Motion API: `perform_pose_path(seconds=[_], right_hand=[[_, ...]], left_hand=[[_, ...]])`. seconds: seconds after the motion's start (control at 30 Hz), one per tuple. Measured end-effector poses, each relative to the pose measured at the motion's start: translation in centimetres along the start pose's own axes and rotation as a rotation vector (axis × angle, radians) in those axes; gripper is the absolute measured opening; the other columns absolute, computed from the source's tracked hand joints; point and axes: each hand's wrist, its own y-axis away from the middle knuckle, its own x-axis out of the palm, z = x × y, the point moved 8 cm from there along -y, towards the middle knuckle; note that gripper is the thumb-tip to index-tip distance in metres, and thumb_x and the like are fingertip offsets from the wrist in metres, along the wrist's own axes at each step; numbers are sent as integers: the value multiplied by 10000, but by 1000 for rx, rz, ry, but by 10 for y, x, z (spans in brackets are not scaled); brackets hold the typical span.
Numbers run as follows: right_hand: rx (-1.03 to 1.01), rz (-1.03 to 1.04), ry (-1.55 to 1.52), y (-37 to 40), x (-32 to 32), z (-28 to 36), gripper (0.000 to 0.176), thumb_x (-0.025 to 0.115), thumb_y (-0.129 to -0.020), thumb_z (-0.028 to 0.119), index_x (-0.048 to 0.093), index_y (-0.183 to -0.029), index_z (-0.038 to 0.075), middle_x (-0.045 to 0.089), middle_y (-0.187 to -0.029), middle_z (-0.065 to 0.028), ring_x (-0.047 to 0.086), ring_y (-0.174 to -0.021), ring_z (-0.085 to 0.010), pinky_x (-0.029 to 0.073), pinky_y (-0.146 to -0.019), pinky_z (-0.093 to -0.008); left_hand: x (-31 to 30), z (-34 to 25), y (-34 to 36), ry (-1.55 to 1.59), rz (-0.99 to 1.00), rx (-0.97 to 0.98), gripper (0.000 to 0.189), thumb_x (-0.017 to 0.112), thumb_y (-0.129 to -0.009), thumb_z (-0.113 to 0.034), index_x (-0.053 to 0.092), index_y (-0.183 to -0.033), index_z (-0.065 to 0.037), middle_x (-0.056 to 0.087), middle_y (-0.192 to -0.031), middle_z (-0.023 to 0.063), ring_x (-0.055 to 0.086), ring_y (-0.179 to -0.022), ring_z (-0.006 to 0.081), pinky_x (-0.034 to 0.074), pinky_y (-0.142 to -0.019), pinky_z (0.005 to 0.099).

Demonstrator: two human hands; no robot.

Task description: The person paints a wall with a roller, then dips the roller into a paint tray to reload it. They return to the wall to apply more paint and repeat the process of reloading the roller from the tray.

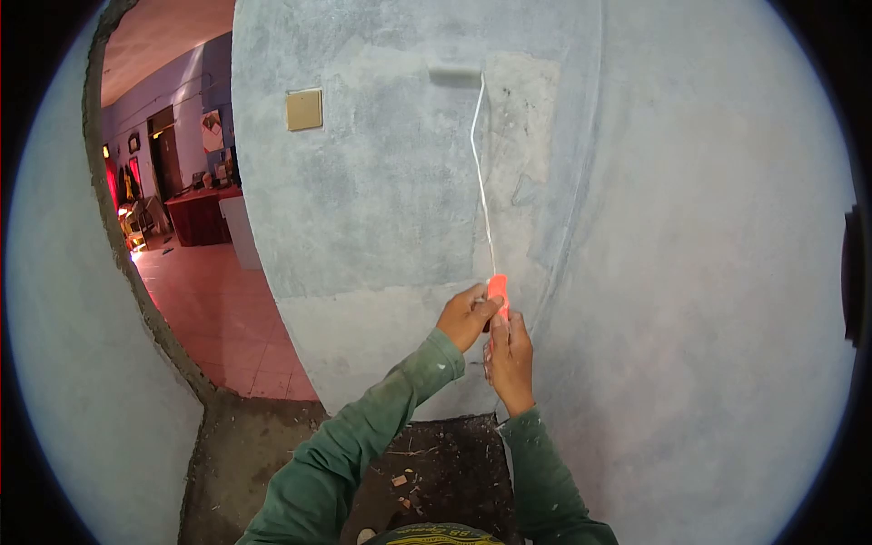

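Observation:
A paint roller stands upright before the wall, its pale roller sleeve [455, 76] against the upper part of the grey wall [391, 182]. From the sleeve a bent white metal rod [481, 177] runs down to an orange handle [497, 289]. My left hand [467, 318] is closed on the upper part of the handle. Just below and to the right, my right hand [511, 361] wraps round its lower part, with the thumb up along it. Both hands are close together, and the handle's lower end is mostly hidden by the fingers.
A beige switch plate [304, 110] sits on the wall at upper left. Further left, a doorway opens onto a room with a pink tiled floor [218, 309] and a red-covered table [202, 218]. Debris [400, 480] lies on the dark floor below. More wall curves round at right.

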Motion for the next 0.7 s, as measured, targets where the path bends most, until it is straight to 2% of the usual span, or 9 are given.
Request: perform_pose_path(seconds=[0.03, 0.1, 0.13, 0.27, 0.37, 0.63, 0.67, 0.7], right_hand=[[1, -5, -29, 4, -1, 5, 267, 464, -974, 285, 497, -1014, 23, 527, -590, -29, 453, -445, -65, 357, -403, -247], [-31, -4, -31, -9, -1, 21, 274, 463, -975, 291, 497, -1016, 22, 524, -590, -27, 450, -440, -68, 357, -401, -247], [-78, 0, -34, -19, 1, 32, 281, 462, -976, 297, 497, -1018, 22, 520, -589, -25, 447, -435, -71, 357, -399, -248], [-8, 26, 19, -47, 1, 40, 291, 458, -977, 310, 496, -1015, 23, 503, -573, -21, 446, -430, -76, 357, -396, -250], [63, 29, 20, -49, -1, 28, 291, 453, -978, 315, 496, -1005, 28, 485, -552, -18, 451, -431, -80, 353, -392, -253], [60, 3, 119, -4, -12, -57, 246, 463, -973, 276, 486, -1006, 33, 526, -580, -62, 505, -468, -127, 401, -457, -296], [86, 11, 130, 4, -13, -61, 237, 463, -973, 262, 480, -1014, 29, 547, -610, -96, 537, -503, -172, 420, -487, -325], [92, 10, 131, 10, -14, -69, 237, 463, -973, 262, 480, -1014, 29, 547, -610, -96, 537, -503, -172, 420, -487, -325]], left_hand=[[2, -4, 0, 2, 0, -15, 240, 553, -913, -193, 583, -1023, 19, 627, -852, 76, 611, -749, 126, 515, -683, 262], [0, -32, -17, -94, -4, 104, 257, 566, -895, -222, 597, -997, 12, 627, -791, 78, 578, -687, 105, 484, -607, 260], [-1, -42, -26, -88, -10, 111, 252, 566, -893, -219, 599, -988, 12, 625, -794, 78, 578, -681, 109, 485, -607, 261], [-2, -57, -53, -16, -26, 67, 246, 565, -888, -217, 603, -983, 7, 622, -807, 74, 580, -677, 121, 489, -614, 265], [-3, -42, -54, -58, -21, 31, 236, 552, -918, -203, 587, -994, 18, 621, -833, 73, 608, -709, 131, 524, -678, 275], [-1, 47, -7, -20, -23, -100, 225, 539, -934, -201, 576, -1027, 0, 610, -853, 47, 584, -751, 106, 504, -675, 258], [-2, 58, -1, -23, -26, -104, 238, 546, -919, -206, 580, -1027, 3, 623, -850, 68, 593, -762, 120, 506, -675, 271], [-3, 71, 3, -26, -28, -106, 251, 554, -904, -211, 585, -1026, 5, 636, -846, 89, 601, -772, 133, 507, -674, 283]])
